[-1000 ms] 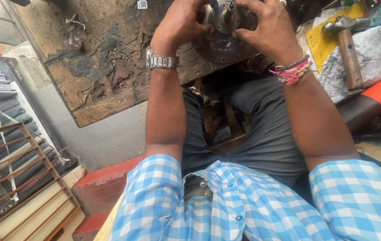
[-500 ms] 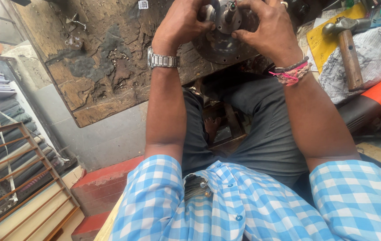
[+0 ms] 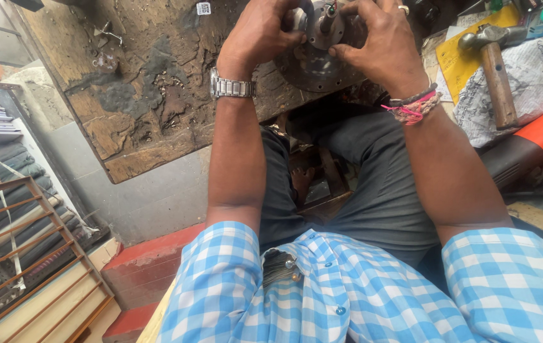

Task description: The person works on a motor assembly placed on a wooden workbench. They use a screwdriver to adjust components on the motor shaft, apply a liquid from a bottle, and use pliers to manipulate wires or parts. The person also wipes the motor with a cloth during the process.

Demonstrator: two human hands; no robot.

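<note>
round metal motor part (image 3: pixel 314 60) with a short shaft (image 3: pixel 326 19) rising from its middle sits at the near edge of the worn wooden workbench (image 3: pixel 138 108), just above the person's knees. left hand (image 3: pixel 260 35) wraps the part's left side, fingers curled and grasping its hub; right hand (image 3: pixel 382 44) covers the right side, thumb and fingertips pressed to the rim and the hub, so both hands are clenched on it, not released. as a judgement, the work looks to be in its middle: the part is still in one piece as far as can be seen, nothing loose lies beside it on the board, and whether anything has been loosened or fitted is hidden under the fingers. the flat disc lies roughly level on the board, and its long axis runs along the shaft, which points up toward the camera with a slight tilt away from the person. a hammer (image 3: pixel 494 70) with a wooden handle lies untouched to the right, on a yellow sheet (image 3: pixel 459 63) and crumpled newspaper (image 3: pixel 535 76), well apart from the hands
</note>
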